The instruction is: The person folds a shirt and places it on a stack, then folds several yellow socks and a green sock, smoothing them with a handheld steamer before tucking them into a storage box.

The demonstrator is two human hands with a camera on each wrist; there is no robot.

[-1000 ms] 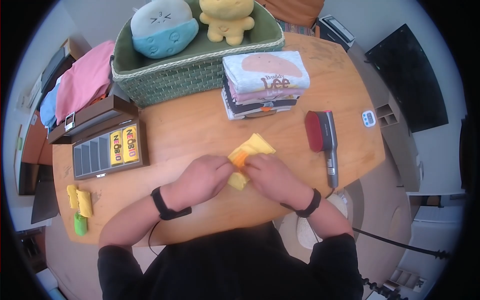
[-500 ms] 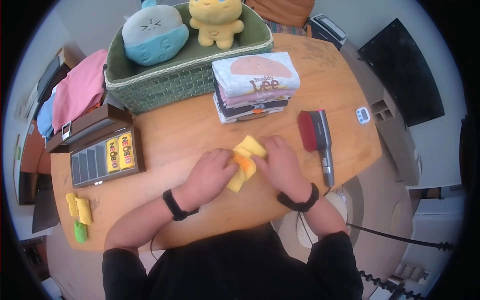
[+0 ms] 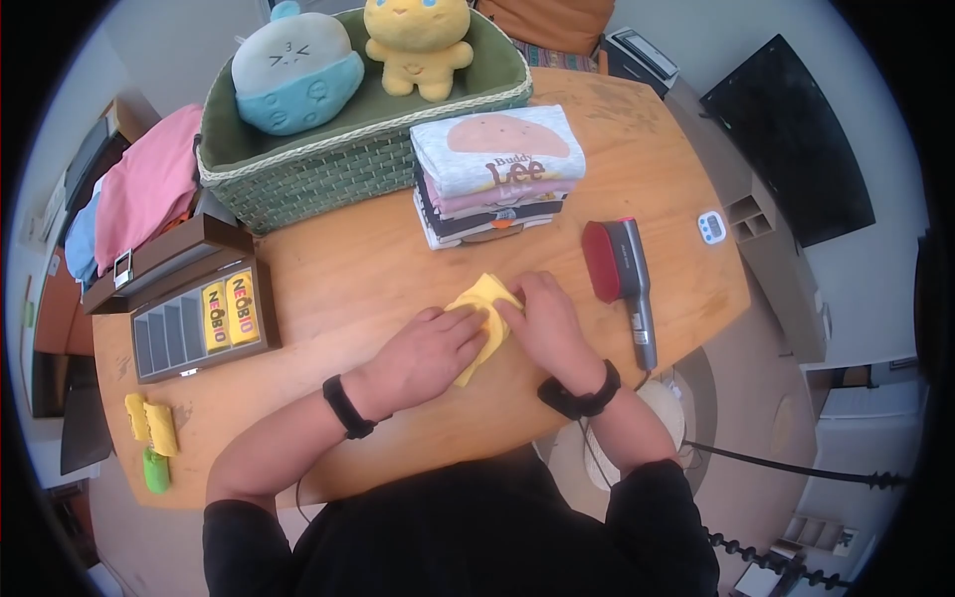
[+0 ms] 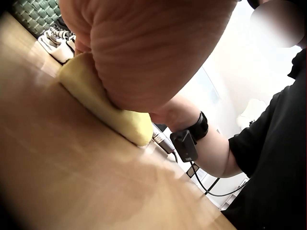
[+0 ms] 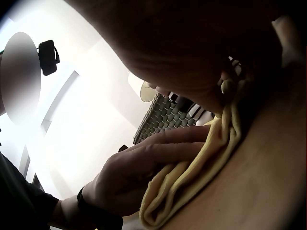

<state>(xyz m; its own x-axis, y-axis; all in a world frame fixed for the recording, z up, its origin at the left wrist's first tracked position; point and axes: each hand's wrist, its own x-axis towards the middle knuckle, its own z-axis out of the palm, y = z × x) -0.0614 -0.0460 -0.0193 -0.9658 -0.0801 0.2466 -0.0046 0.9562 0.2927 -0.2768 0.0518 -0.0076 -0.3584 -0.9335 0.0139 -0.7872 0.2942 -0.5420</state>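
A folded yellow sock (image 3: 487, 291) lies flat on the table in front of the person. Several soft layers of it show in the right wrist view. The left hand (image 3: 423, 353) rests on the sock with its fingers stretched across the middle, covering much of it. At the far right edge, the right hand (image 3: 547, 323) pinches the fabric between thumb and fingers. From the left wrist view, the sock (image 4: 103, 105) forms a thick pad under the left palm (image 4: 144, 52).
A divided brown box (image 3: 261, 308) at left holds two yellow NEOBIO rolls (image 3: 242, 306). Small yellow (image 3: 160, 428) and green rolls (image 3: 156, 470) lie near the left edge. Behind stand a green basket (image 3: 328, 179) with plush toys and folded shirts (image 3: 497, 164). A red-and-grey handheld appliance (image 3: 629, 264) lies right.
The left hand has moved over the sock's middle, hiding the orange patch seen before. The right hand parted from the left and now grips the far right edge. The head view has shifted slightly.
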